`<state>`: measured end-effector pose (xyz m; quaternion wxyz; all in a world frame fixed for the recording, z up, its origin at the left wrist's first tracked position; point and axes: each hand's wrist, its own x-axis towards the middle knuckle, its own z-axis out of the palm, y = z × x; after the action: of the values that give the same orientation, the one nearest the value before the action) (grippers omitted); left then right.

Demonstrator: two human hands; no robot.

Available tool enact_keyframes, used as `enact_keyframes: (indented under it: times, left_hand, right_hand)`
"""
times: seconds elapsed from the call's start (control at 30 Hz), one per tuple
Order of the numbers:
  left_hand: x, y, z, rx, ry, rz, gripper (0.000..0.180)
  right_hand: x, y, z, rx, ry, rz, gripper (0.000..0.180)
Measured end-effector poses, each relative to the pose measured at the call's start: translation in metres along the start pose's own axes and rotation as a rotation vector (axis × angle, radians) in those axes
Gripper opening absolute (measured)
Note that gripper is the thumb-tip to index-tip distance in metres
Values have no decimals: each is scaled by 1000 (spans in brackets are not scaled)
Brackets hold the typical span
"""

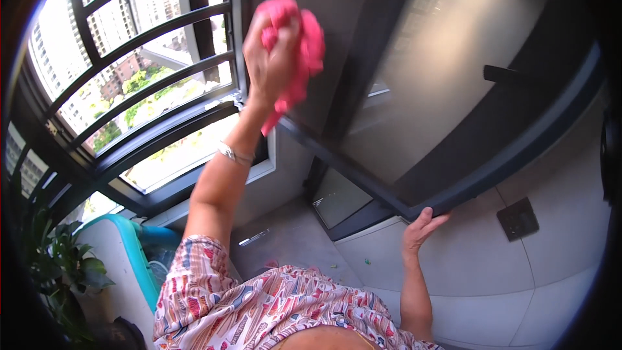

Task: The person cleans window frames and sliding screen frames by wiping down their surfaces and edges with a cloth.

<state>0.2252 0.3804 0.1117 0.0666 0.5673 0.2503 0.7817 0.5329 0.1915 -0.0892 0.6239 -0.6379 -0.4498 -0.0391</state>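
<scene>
Window (pixel 142 45) glowing behind its bars, and just beside it, up goes the left hand (pixel 275 52), fingers clamped around a bunched pink cloth (pixel 312 39) in front of the dark wall, contact too blurred to call! Over to the right, the right hand (pixel 420 232) meets the glass door's (pixel 414 110) lower corner, grip unclear; wiping looks under way, but what's finished and what's left, I can't tell.
</scene>
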Motion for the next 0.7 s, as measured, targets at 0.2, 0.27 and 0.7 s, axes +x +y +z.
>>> enact_keyframes:
  times: [0.2,0.27,0.7]
  left_hand:
    - [69,-1,50,301,85,423,22]
    - [44,-7,54,232,-25,455,14]
    - [-216,36,48,-89,-849,61,19]
  right_hand:
    - [-3,4,4,-16,14,-65,60]
    - [-2,0,6,-5,45,-61,61]
    - [2,-12,3,-14,-2,-27,61]
